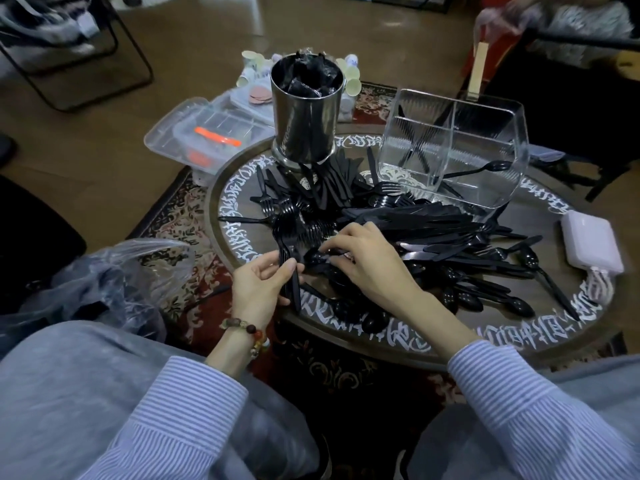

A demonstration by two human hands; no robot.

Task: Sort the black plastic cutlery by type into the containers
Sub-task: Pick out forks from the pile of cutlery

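Gathering forks: my left hand (pixel 265 284) grips a bundle of black plastic forks (pixel 289 258) at lower centre, so like stays together. My right hand (pixel 360 259) pinches a piece from the black plastic cutlery heap (pixel 415 233) mid-frame on the round surface (pixel 554 327); clear divided container (pixel 453 147) waits upper right.

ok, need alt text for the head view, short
A person's left hand grips a bundle of black forks while the right hand picks at a pile of black cutlery on a round table. Behind the pile stand a metal canister and a clear divided container.
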